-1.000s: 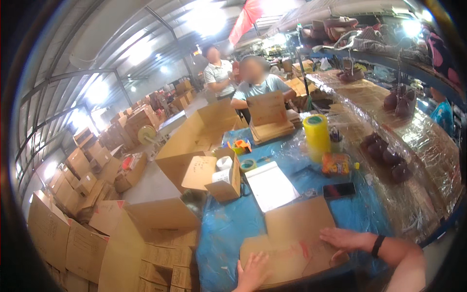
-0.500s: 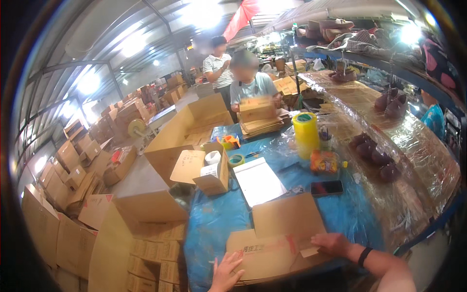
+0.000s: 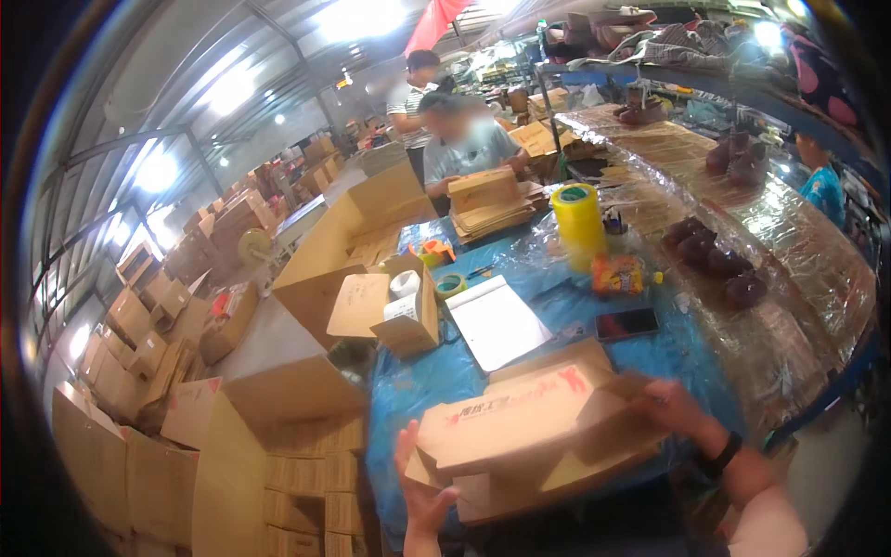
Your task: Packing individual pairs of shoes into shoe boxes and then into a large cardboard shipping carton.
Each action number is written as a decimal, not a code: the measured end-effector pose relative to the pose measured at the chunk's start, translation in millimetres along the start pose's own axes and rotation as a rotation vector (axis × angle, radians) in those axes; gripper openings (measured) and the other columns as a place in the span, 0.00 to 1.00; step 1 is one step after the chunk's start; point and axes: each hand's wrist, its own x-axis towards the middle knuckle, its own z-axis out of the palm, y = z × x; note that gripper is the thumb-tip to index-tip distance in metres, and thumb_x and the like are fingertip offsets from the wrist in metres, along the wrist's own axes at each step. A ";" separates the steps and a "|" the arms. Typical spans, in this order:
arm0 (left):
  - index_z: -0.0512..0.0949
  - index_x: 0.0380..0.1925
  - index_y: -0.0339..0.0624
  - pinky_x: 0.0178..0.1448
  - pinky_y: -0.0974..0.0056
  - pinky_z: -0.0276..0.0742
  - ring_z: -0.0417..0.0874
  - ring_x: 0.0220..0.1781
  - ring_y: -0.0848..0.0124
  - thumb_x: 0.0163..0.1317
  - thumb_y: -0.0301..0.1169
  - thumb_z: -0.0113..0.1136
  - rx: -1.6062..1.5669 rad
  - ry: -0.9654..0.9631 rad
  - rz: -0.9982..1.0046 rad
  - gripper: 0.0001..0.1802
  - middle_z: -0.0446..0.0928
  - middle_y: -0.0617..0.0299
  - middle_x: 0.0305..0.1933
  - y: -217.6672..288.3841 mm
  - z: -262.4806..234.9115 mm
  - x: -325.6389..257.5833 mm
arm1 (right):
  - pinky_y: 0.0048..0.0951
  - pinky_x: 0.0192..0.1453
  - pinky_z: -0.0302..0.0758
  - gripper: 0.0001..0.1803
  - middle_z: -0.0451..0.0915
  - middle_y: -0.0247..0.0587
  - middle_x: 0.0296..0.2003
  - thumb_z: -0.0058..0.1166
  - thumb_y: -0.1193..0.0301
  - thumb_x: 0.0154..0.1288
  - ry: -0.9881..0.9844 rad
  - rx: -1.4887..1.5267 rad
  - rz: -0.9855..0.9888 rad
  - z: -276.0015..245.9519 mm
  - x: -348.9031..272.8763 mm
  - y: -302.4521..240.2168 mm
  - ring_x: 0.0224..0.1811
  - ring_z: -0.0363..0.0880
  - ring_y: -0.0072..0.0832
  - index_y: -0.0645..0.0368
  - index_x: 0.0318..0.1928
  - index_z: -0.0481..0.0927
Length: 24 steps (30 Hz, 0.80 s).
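Note:
A brown cardboard box (image 3: 506, 413) with red and dark print stands partly opened out near the table's front edge, its flaps loose. My left hand (image 3: 422, 478) grips its left end, thumb in front and fingers up along the side. At the right end, my right hand (image 3: 676, 408), with a dark band on the wrist, holds a raised flap; the fingertips are partly hidden and blurred. Under the box lies more flat cardboard (image 3: 548, 494). Just beyond it are a white notepad (image 3: 498, 325) and a dark phone (image 3: 626, 324).
A large open carton (image 3: 288, 399) packed with small boxes stands at left. On the blue-covered table (image 3: 399, 399) are yellow tape rolls (image 3: 577, 227), a snack packet (image 3: 619, 275) and a small box of white rolls (image 3: 408, 325). Shoes (image 3: 710, 255) sit at right. A co-worker (image 3: 469, 153) handles boxes opposite.
The flat box has been lifted and opened into a hollow shape. My left hand went from lying flat to gripping its end; my right hand has raised a flap. The view shifted slightly.

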 end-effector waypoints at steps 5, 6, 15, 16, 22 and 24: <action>0.64 0.69 0.36 0.75 0.52 0.63 0.67 0.73 0.57 0.64 0.47 0.65 0.167 0.159 0.318 0.40 0.67 0.47 0.72 11.6 18.5 9.9 | 0.24 0.41 0.76 0.17 0.80 0.30 0.34 0.55 0.63 0.76 0.360 0.612 0.250 -10.5 16.7 -60.2 0.35 0.78 0.20 0.66 0.50 0.82; 0.66 0.67 0.33 0.71 0.54 0.68 0.73 0.68 0.57 0.66 0.41 0.61 0.253 0.016 0.293 0.34 0.72 0.46 0.67 28.4 23.0 19.7 | 0.26 0.51 0.77 0.19 0.82 0.33 0.44 0.51 0.62 0.78 0.284 0.628 0.373 -19.5 11.5 -62.8 0.45 0.80 0.24 0.66 0.55 0.79; 0.69 0.66 0.33 0.63 0.61 0.74 0.80 0.59 0.64 0.71 0.37 0.56 0.303 0.002 -0.316 0.28 0.79 0.49 0.59 -1.5 27.4 27.1 | 0.39 0.65 0.74 0.26 0.82 0.44 0.53 0.66 0.65 0.61 0.135 -0.115 -0.271 -3.0 31.5 -136.4 0.56 0.81 0.38 0.56 0.60 0.77; 0.69 0.66 0.33 0.63 0.61 0.74 0.80 0.59 0.64 0.71 0.37 0.56 0.301 0.001 -0.308 0.28 0.79 0.49 0.59 -1.4 26.4 24.7 | 0.39 0.65 0.74 0.26 0.82 0.44 0.53 0.66 0.65 0.61 0.140 -0.119 -0.274 2.9 31.4 -133.0 0.56 0.81 0.38 0.56 0.60 0.77; 0.68 0.68 0.34 0.64 0.63 0.72 0.79 0.60 0.66 0.74 0.42 0.54 0.296 -0.035 -0.286 0.30 0.79 0.52 0.61 -0.4 22.5 19.8 | 0.30 0.38 0.71 0.04 0.82 0.26 0.26 0.65 0.63 0.62 0.117 -0.368 -0.390 22.6 48.0 -118.8 0.29 0.78 0.24 0.46 0.35 0.87; 0.67 0.68 0.34 0.65 0.63 0.72 0.79 0.61 0.65 0.75 0.46 0.52 0.336 -0.055 -0.276 0.31 0.79 0.54 0.62 1.7 24.2 23.1 | 0.30 0.38 0.71 0.04 0.82 0.26 0.26 0.65 0.63 0.62 0.112 -0.367 -0.386 21.1 49.2 -119.6 0.29 0.78 0.25 0.46 0.34 0.86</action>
